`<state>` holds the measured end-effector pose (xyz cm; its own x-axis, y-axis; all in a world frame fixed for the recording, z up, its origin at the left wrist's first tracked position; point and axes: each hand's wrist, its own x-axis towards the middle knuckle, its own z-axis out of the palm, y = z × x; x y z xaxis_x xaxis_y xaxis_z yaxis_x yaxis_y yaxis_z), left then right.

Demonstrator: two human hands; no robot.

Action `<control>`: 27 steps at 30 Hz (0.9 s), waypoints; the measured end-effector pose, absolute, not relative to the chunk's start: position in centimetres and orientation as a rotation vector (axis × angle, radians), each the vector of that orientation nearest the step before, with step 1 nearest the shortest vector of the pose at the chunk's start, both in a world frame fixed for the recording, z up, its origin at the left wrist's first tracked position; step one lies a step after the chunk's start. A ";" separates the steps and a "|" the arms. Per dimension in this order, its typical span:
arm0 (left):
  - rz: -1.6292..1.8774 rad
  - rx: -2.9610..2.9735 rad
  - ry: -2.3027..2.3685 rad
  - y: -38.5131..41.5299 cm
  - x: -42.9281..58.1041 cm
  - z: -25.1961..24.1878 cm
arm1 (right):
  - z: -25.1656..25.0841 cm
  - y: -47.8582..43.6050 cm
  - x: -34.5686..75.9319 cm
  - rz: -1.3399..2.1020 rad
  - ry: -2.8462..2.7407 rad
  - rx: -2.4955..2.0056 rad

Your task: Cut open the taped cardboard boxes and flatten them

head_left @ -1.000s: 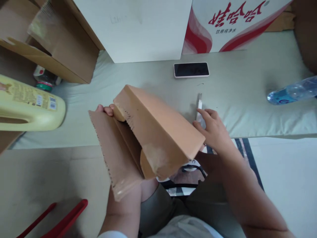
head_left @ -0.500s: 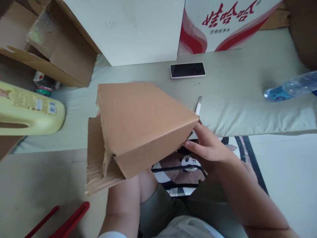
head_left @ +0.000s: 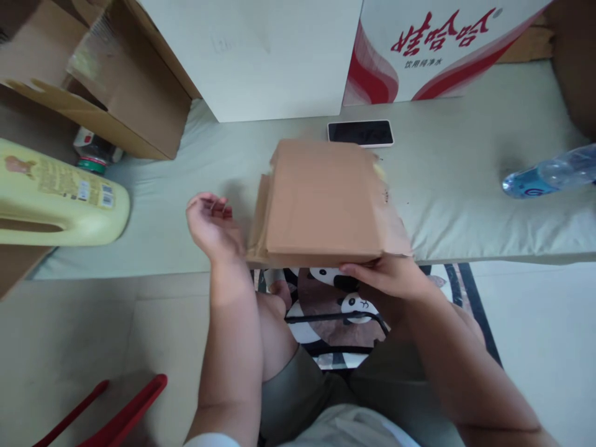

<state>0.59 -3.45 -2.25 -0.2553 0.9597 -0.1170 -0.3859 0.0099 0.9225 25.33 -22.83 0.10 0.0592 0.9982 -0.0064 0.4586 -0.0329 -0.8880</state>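
Observation:
A brown cardboard box lies flattened at the front edge of the pale green cushioned seat, with torn flaps showing on its left and right sides. My right hand holds its near right corner, thumb along the front edge and the other fingers hidden under the cardboard. To the left of the box, my left hand is raised off it, palm turned inward, fingers loosely bent and nothing in them. Just behind the box lies a phone, its lower left edge partly covered.
White cartons, one with red lettering, stand at the back. On the left are an open cardboard box and a yellow jug. A water bottle lies at right. Red handles show at lower left, above the tiled floor.
The box has swung from tilted to nearly level and moved right onto the seat. My left hand has come away from it to the left. The white-handled blade seen earlier is now hidden.

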 end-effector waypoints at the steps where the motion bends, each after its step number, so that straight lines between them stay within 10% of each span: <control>1: 1.574 0.641 1.157 -3.5 1.1 -2.4 | 0.1 -22.6 25.4 0.895 -1.549 -1.661; 12: 0.817 0.787 0.986 -5.4 3.6 -2.7 | -0.2 -21.9 25.4 0.807 -1.637 -1.739; 27: 0.978 0.906 0.743 -6.6 4.2 -0.6 | -2.0 -21.2 25.8 0.271 -1.047 -1.983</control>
<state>4.21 -6.56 -0.58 0.3814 0.9162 -0.1233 -0.3639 0.2714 0.8910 25.82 -21.18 -2.02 0.6252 0.7579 0.1863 0.5726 -0.2833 -0.7693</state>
